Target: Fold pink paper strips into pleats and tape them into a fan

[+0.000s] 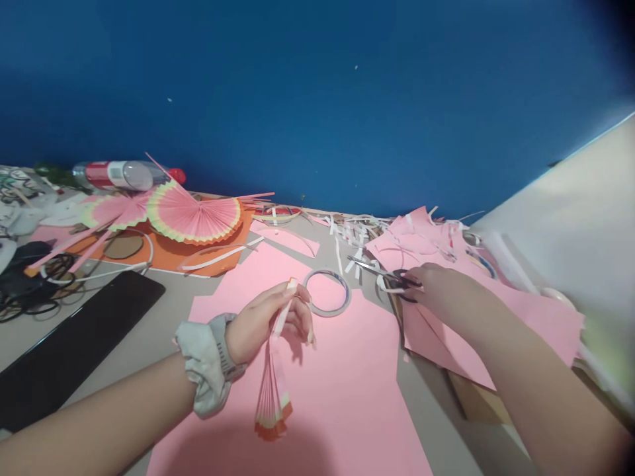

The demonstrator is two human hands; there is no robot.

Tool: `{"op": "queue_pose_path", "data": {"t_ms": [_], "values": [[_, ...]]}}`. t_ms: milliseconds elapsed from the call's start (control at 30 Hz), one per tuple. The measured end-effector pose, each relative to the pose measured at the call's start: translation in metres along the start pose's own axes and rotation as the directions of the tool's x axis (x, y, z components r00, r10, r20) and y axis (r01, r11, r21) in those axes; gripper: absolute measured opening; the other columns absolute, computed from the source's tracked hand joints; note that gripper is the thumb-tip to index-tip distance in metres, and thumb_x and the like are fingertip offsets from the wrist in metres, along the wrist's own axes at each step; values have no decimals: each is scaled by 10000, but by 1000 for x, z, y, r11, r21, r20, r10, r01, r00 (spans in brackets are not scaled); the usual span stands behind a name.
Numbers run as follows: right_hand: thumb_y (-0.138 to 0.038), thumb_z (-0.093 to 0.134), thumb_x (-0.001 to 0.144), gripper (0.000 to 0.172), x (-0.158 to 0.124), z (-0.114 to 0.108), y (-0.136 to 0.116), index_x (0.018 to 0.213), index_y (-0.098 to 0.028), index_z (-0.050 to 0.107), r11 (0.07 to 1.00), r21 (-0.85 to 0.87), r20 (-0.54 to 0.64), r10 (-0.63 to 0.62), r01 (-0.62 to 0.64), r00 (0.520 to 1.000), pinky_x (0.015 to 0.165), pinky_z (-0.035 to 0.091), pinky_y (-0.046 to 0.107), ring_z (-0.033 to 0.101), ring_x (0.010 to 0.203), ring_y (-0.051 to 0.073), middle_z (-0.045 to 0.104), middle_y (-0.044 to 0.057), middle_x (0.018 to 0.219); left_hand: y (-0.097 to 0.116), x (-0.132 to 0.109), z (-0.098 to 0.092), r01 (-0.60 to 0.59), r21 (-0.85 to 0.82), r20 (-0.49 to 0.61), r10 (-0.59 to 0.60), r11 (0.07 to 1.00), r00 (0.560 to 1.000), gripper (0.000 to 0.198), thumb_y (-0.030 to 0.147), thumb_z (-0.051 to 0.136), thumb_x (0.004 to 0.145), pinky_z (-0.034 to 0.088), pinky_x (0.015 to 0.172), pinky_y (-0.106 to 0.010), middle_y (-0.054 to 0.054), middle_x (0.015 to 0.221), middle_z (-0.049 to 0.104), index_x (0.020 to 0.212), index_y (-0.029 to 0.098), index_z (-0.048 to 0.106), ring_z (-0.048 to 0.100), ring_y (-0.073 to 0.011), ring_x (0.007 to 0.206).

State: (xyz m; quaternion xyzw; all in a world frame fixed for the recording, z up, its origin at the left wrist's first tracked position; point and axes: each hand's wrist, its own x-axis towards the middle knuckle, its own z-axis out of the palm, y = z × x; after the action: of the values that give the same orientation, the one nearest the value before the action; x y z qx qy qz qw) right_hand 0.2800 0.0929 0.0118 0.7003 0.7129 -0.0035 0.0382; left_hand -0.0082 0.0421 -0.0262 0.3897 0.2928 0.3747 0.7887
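Observation:
My left hand is closed round a folded pink pleated paper strip that hangs down from my fingers above a large pink paper sheet. A watch and a white scrunchie sit on that wrist. My right hand reaches to the right and closes on the black handles of a pair of scissors, which lie on a pile of pink paper scraps. A roll of tape lies on the pink sheet between my hands.
Finished pink pleated paper fans lie at the back left on orange paper. A bottle lies behind them. A black keyboard-like slab is at the left. White paper strips litter the back. A blue wall stands behind.

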Motion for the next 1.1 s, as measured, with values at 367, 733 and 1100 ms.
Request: {"op": "queue_pose_path", "data": {"t_ms": [367, 733, 1100], "values": [[-492, 462, 865, 316, -55, -6, -134, 862, -200, 585, 535, 831, 104, -417, 151, 903, 579, 341, 263, 514, 647, 151, 601, 20, 760, 1, -3, 0, -201, -27, -88, 198, 979, 976, 258, 378, 362, 944, 455, 874, -333, -98, 1265, 566, 944, 190, 540, 588, -197, 1036], [-446, 482, 872, 332, -50, 31, -152, 807, -142, 600, 302, 949, 95, -555, 93, 826, 629, 416, 256, 543, 702, 145, 609, 26, 759, -5, -2, -3, -210, 98, -125, 221, 973, 967, 314, 410, 369, 940, 479, 779, -292, -128, 1130, 658, 1017, 174, 562, 643, -200, 915], [-409, 388, 921, 395, -52, 41, -147, 723, -157, 619, 261, 955, 35, -568, 139, 822, 645, 426, 271, 522, 682, 144, 582, 17, 696, -3, -3, 3, -170, 208, -129, 199, 963, 971, 248, 345, 578, 850, 468, 870, -295, -122, 1075, 671, 975, 141, 641, 598, -223, 1035]]}}
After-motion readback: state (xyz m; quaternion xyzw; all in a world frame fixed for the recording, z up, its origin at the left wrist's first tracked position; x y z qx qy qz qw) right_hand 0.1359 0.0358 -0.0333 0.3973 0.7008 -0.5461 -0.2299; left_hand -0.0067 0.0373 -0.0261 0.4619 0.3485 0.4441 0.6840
